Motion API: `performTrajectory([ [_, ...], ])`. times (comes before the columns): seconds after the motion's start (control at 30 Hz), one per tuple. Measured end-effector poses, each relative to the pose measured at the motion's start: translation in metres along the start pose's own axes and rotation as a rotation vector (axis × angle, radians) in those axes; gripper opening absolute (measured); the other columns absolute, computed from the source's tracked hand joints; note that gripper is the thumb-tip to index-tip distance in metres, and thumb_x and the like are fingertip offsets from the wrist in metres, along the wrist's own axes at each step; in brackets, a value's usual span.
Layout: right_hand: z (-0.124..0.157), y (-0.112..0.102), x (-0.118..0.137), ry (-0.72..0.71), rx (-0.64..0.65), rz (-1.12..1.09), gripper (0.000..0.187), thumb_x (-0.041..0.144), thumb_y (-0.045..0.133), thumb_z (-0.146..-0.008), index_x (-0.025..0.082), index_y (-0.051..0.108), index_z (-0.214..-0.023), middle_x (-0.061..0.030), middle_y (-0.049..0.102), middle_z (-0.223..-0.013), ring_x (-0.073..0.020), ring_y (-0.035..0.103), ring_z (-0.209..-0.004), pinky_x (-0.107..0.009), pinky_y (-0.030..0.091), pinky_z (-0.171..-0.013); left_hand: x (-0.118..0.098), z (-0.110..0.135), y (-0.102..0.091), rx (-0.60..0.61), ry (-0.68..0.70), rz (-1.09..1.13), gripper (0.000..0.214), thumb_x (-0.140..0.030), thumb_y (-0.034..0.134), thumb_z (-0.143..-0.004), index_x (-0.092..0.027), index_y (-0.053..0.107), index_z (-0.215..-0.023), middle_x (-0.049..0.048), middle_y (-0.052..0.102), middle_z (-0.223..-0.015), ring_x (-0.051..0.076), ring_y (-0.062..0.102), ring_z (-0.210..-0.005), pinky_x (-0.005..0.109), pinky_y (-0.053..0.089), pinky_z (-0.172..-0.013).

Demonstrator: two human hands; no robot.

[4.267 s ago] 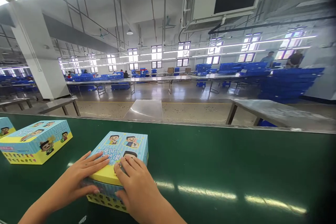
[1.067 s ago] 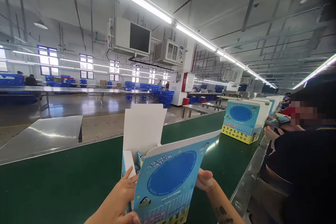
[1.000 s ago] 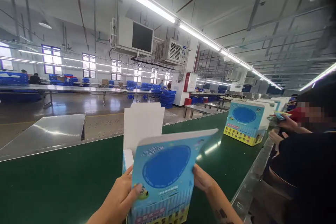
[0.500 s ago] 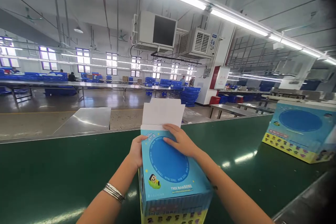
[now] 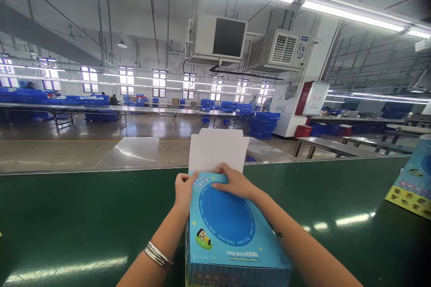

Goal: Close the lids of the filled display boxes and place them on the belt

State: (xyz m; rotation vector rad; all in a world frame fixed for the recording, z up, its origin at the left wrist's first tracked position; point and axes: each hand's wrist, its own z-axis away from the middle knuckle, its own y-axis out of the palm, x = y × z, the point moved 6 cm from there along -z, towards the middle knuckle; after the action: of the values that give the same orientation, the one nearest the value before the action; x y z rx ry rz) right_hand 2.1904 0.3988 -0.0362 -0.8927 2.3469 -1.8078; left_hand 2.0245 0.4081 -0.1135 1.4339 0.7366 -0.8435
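A light-blue cardboard box (image 5: 226, 215) with a dark blue circle and printed lettering lies in front of me on a green surface. Its white end flap (image 5: 217, 150) stands up at the far end. My left hand (image 5: 185, 190) holds the far left corner, thumb near the top edge and the other fingers mostly hidden. My right hand (image 5: 235, 183) grips the far edge of the top, with the thumb lying on the blue panel and the fingers bent over the edge at the flap's base. The box's inside cannot be seen.
The green work surface (image 5: 101, 215) runs left to right beneath the box. Another printed blue and yellow box (image 5: 412, 184) stands on it at the right edge. Beyond lie a metal sheet-topped table (image 5: 131, 151), metal benches (image 5: 326, 145) and stacked blue crates (image 5: 264, 123).
My view has turned to the right-to-left opposite of the other box, which now sits further right. My right fingers have curled over the far edge, and my left hand has shifted at the corner.
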Motion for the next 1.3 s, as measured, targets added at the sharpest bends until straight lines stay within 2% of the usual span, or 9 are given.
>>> performTrajectory([
  [0.1, 0.001, 0.014, 0.006, -0.034, -0.043, -0.026, 0.038, 0.055, 0.069, -0.072, 0.021, 0.059, -0.085, -0.0071, 0.061, -0.091, -0.0275, 0.056, -0.089, -0.042, 0.044, -0.081, -0.005, -0.012, -0.022, -0.104, 0.073, -0.102, 0.040, -0.018, 0.076, -0.075, -0.018, 0.051, -0.106, 0.0007, 0.058, -0.099, 0.013, 0.058, -0.084, 0.028, 0.047, -0.080],
  [0.23, 0.012, 0.015, 0.006, -0.053, -0.172, -0.111, 0.026, 0.037, 0.068, -0.071, 0.024, 0.063, -0.092, -0.0084, 0.054, -0.109, -0.0308, 0.045, -0.112, -0.048, 0.033, -0.100, 0.007, -0.018, -0.035, 0.029, -0.054, -0.198, 0.013, -0.014, 0.064, -0.086, -0.012, 0.058, -0.097, 0.0014, 0.061, -0.088, 0.013, 0.059, -0.072, 0.028, 0.051, -0.067],
  [0.37, 0.033, 0.010, -0.030, 0.238, -0.392, -0.339, 0.062, 0.033, 0.064, -0.065, 0.021, 0.045, -0.123, -0.0139, 0.045, -0.124, -0.0374, 0.036, -0.124, -0.060, 0.025, -0.104, 0.017, -0.018, -0.043, 0.129, -0.138, -0.216, 0.011, -0.022, 0.059, -0.091, -0.011, 0.060, -0.096, 0.0002, 0.062, -0.080, 0.011, 0.059, -0.064, 0.026, 0.052, -0.062],
  [0.6, 0.041, 0.066, -0.037, 0.500, -0.047, -0.986, 0.032, 0.036, 0.063, -0.069, 0.017, 0.056, -0.095, -0.0091, 0.066, -0.079, -0.0263, 0.065, -0.067, -0.043, 0.054, -0.064, 0.011, -0.017, -0.057, 0.187, -0.116, -0.157, 0.019, -0.019, 0.064, -0.081, -0.013, 0.059, -0.098, 0.0002, 0.063, -0.073, 0.013, 0.059, -0.058, 0.026, 0.048, -0.057],
  [0.73, 0.030, 0.076, -0.026, 0.456, -0.113, -1.159, 0.037, 0.022, 0.067, -0.057, 0.019, 0.056, -0.093, -0.0009, 0.064, -0.068, -0.0189, 0.060, -0.057, -0.033, 0.051, -0.059, 0.000, -0.013, -0.067, 0.194, -0.025, -0.116, 0.041, -0.014, 0.069, -0.056, -0.014, 0.057, -0.095, 0.0016, 0.065, -0.070, 0.017, 0.059, -0.057, 0.028, 0.047, -0.055],
  [0.9, 0.035, 0.082, -0.013, 0.369, -0.183, -1.296, 0.050, 0.037, 0.067, -0.060, 0.022, 0.057, -0.106, -0.0032, 0.068, -0.091, -0.0215, 0.064, -0.073, -0.035, 0.052, -0.068, -0.015, -0.004, -0.079, 0.159, 0.225, -0.110, 0.044, -0.021, 0.074, -0.050, -0.020, 0.056, -0.089, -0.0022, 0.064, -0.077, 0.015, 0.059, -0.065, 0.026, 0.047, -0.061],
  [1.1, 0.038, 0.077, -0.003, 0.351, -0.135, -1.242, 0.052, 0.069, 0.056, -0.067, 0.018, 0.061, -0.076, -0.0120, 0.062, -0.114, -0.0308, 0.062, -0.098, -0.043, 0.049, -0.085, -0.042, 0.014, -0.103, 0.163, 0.408, -0.367, 0.036, -0.051, 0.053, -0.072, -0.018, 0.063, -0.062, 0.0092, 0.069, -0.082, 0.030, 0.063, -0.096, 0.046, 0.046, -0.092],
  [1.2, 0.038, 0.062, 0.010, 0.294, -0.029, -0.895, 0.044, 0.056, 0.075, -0.061, 0.019, 0.068, -0.084, -0.0127, 0.048, -0.135, -0.0379, 0.044, -0.125, -0.052, 0.036, -0.103, -0.070, 0.036, -0.104, 0.275, 0.413, -0.635, 0.040, -0.056, 0.058, -0.077, -0.020, 0.071, -0.064, 0.0105, 0.073, -0.095, 0.038, 0.050, -0.122, 0.056, 0.013, -0.115],
  [1.3, 0.054, 0.043, 0.048, 0.110, -0.025, -0.339, 0.029, 0.043, 0.069, -0.074, 0.025, 0.070, -0.097, -0.0103, 0.040, -0.143, -0.0375, 0.023, -0.139, -0.063, 0.020, -0.109, -0.089, 0.077, -0.093, 0.386, 0.436, -0.984, 0.041, -0.042, 0.080, -0.066, -0.024, 0.072, -0.102, 0.0065, 0.063, -0.125, 0.036, 0.033, -0.137, 0.057, -0.015, -0.114],
])
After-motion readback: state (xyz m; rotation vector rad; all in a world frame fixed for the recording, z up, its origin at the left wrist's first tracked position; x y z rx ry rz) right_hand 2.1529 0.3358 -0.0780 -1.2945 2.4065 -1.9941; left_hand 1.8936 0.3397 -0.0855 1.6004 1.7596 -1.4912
